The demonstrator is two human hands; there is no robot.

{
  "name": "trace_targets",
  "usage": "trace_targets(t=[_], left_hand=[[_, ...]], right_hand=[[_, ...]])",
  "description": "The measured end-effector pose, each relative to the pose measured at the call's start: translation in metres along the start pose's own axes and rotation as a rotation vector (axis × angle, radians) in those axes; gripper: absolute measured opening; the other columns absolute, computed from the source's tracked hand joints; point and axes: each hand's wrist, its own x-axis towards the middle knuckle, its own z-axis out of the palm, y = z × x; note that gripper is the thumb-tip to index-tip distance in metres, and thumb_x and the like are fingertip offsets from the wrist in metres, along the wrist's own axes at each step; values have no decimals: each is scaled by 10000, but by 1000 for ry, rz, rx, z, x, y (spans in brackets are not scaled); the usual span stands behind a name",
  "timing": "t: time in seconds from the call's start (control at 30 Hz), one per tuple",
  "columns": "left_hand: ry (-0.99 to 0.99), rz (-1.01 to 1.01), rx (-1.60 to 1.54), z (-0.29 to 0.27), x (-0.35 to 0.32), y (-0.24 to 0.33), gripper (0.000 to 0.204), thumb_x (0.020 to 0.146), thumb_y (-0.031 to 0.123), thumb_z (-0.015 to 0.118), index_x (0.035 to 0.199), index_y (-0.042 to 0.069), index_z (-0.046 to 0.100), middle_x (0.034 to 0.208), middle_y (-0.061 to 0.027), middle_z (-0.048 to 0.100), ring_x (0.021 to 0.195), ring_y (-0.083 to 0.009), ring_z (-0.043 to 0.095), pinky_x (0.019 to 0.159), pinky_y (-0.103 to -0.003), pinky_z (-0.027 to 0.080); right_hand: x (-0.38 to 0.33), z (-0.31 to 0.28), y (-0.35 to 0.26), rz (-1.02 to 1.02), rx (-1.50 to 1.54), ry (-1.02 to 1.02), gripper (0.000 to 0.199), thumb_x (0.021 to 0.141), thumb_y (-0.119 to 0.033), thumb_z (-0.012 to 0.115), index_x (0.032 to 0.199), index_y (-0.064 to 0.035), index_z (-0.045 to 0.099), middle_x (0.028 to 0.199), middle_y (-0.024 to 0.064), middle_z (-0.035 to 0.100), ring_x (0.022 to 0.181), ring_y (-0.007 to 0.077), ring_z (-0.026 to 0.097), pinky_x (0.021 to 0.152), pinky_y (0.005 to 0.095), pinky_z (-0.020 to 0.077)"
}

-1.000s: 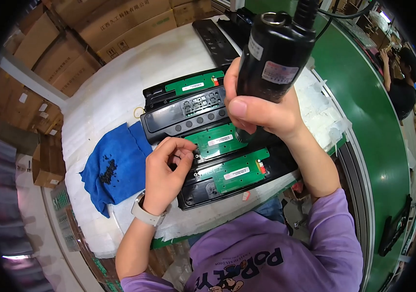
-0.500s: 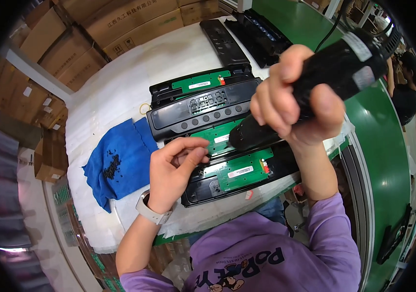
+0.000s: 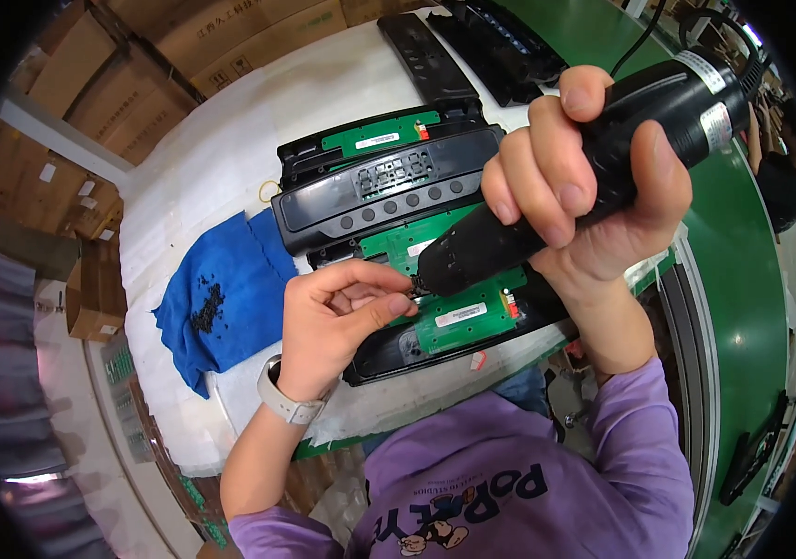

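My right hand (image 3: 584, 186) is wrapped around a black electric screwdriver (image 3: 645, 126), its nose pointing down and left. Beside that nose, my left hand (image 3: 347, 303) has its thumb and index finger curled close together at the bit; whatever they pinch is too small to make out. Below the tip lies a black plastic housing (image 3: 381, 365) with a green circuit board (image 3: 446, 321) in it. Another green board (image 3: 398, 244) shows partly behind the screwdriver. A black display panel (image 3: 323, 214) with round buttons lies just beyond, and a further housing with a green board (image 3: 347, 142) is behind it.
On the left, a blue cloth (image 3: 240, 321) carries a pile of small black screws (image 3: 207, 307). More black housings (image 3: 426, 56) lie at the far end of the white-covered table (image 3: 202, 172). Cardboard boxes (image 3: 258, 47) stand beyond it. Right of the table runs a green surface (image 3: 743, 307).
The screwdriver's nose has moved left, to my left fingertips. My left hand has shifted slightly right, and its thumb and index finger now meet the bit.
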Motion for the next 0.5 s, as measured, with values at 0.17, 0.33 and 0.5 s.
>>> trace_targets(t=[0.17,0.33,0.5], left_hand=[[5,63,-51,-4,-1,-4,370,757,-53,688,1105,-40,563,951,-105,649,854,-147,635,759,-235,502],[349,446,813,-23,2,26,428,726,64,704,1121,14,549,937,-108,644,856,-200,616,709,-296,462],[621,223,1623,-78,-19,38,206,746,186,704,835,21,617,786,-128,605,745,-324,579,629,-387,465]], right_hand=[[5,1,4,40,53,126,345,929,-376,423,1057,-63,491,639,-20,473,493,94,445,605,287,406],[28,24,15,228,-305,226,293,903,-302,458,1018,-33,477,574,-1,416,426,103,395,500,287,378],[51,30,48,199,-576,62,235,789,-171,621,879,21,520,566,59,495,402,121,449,382,245,350]])
